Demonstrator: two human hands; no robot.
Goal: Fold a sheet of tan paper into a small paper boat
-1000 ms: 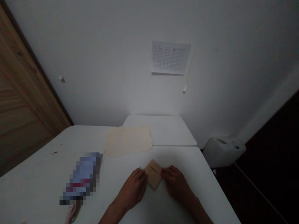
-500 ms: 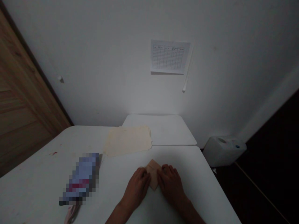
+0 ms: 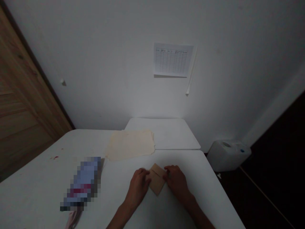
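Observation:
A small folded piece of brown paper (image 3: 157, 182) lies on the white table (image 3: 114, 194), its corners pointing toward and away from me. A crease or flap edge runs slantwise across its upper part. My left hand (image 3: 140, 182) pinches its left corner between thumb and fingers. At the opposite corner, my right hand (image 3: 175, 178) grips the edge the same way, fingers bent. Beyond them, a stack of pale tan paper sheets (image 3: 131, 144) with uneven edges rests on the tabletop.
A blurred-out blue item (image 3: 84, 179) with a pink strap (image 3: 73, 218) lies at left. A white board or second tabletop (image 3: 171, 133) adjoins the wall. A printed table sheet (image 3: 173, 60) hangs there. A white plastic jug (image 3: 227, 156) stands on the dark floor at right; a wooden door (image 3: 21, 95) is at left.
Both hands have drawn slightly apart toward the paper's side corners, uncovering more of its middle. My thumbs have moved outward off its face. The paper stays in place.

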